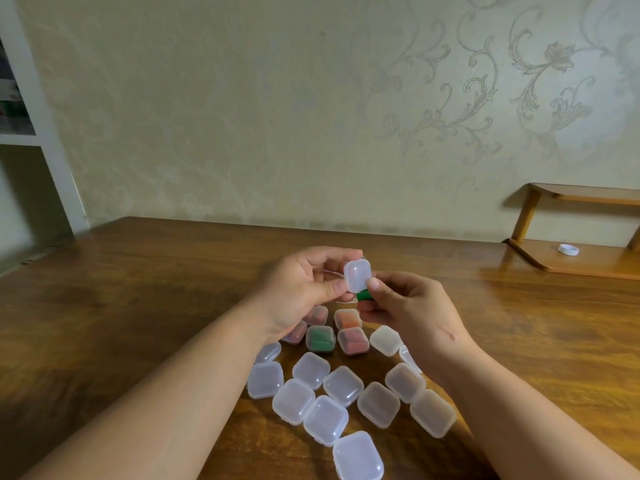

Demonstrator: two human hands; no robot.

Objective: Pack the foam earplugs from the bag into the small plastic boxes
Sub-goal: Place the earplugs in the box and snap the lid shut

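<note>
The left hand point(304, 285) grips a small clear box point(357, 278) above the table point(138, 289); its lid seems open, though that is hard to make out. The right hand point(412, 306) pinches a green earplug point(364, 296) just under the box. Filled boxes point(320, 338) and empty boxes point(343, 385) lie on the table beneath the hands.

Soft, warm indoor light is coming from the right, brightening the wallpapered wall point(595, 98) at upper right and fading leftward; a pale sheen is lying across the right side of the wooden table point(519, 289), while its left side is sinking into dimness; the small shelf point(581, 197) is casting a faint shadow leftward; the clear plastic boxes point(343, 386) are catching small highlights; the wide lens is bowing the white frame point(45, 140) at the left edge; detail is softening toward the corners.
</note>
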